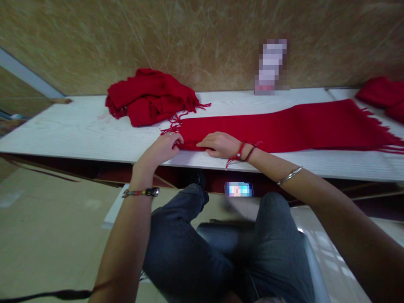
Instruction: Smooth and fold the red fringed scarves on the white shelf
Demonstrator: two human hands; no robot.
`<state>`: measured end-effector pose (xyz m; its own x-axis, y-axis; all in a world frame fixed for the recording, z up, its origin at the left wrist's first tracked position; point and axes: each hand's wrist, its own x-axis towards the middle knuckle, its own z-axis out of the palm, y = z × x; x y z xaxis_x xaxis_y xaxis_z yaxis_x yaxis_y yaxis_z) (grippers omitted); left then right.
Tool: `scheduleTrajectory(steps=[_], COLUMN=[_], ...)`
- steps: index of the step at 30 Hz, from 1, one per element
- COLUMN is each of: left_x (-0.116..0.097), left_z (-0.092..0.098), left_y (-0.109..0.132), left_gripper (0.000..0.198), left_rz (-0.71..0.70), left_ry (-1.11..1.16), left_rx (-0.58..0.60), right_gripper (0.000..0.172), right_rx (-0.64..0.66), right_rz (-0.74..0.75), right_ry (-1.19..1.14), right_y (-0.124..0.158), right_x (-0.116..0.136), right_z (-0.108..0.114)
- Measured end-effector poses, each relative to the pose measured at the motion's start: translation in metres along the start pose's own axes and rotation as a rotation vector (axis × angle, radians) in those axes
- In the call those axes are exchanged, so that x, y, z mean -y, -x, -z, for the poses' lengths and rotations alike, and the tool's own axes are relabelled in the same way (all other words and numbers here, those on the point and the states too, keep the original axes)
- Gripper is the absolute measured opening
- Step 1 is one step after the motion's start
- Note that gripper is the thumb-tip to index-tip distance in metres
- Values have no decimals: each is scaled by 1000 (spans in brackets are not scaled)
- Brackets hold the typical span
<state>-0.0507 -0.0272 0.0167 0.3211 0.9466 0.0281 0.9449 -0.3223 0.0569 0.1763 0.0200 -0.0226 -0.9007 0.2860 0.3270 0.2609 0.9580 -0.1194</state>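
A long red scarf with fringed ends lies stretched flat across the white tabletop. At its left end, my left hand is closed, fingers curled over the near corner beside the fringe. My right hand rests a little further right along the same near edge, its fingertips and thumb closed on the cloth. Part of the fabric under both hands is hidden. Behind my left hand sits a crumpled heap of red scarf with loose fringe.
More red fabric lies at the far right. A blurred-out upright object stands against the tan marbled wall. Under the tabletop, a lit phone-like screen shows above my knees. The table's near edge runs just in front of my hands.
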Motion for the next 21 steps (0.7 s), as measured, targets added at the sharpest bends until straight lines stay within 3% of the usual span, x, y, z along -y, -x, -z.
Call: scheduleTrajectory(steps=[6,13,21], left_x=[-3,-14,-11], left_z=[-7,-3,1], left_y=[1,-2,-5], left_gripper=[26,27,31], left_rz=[-72,-71,-120], left_ry=[55,-54,-56], left_rx=[48,-73,-30], right_gripper=[39,34,25], right_rx=[4,-54,-5], right_rz=[-78,-147,-134], right_ry=[99,137,71], right_y=[0,-2,-3], right_x=[4,8,7], right_z=[1,2,-1])
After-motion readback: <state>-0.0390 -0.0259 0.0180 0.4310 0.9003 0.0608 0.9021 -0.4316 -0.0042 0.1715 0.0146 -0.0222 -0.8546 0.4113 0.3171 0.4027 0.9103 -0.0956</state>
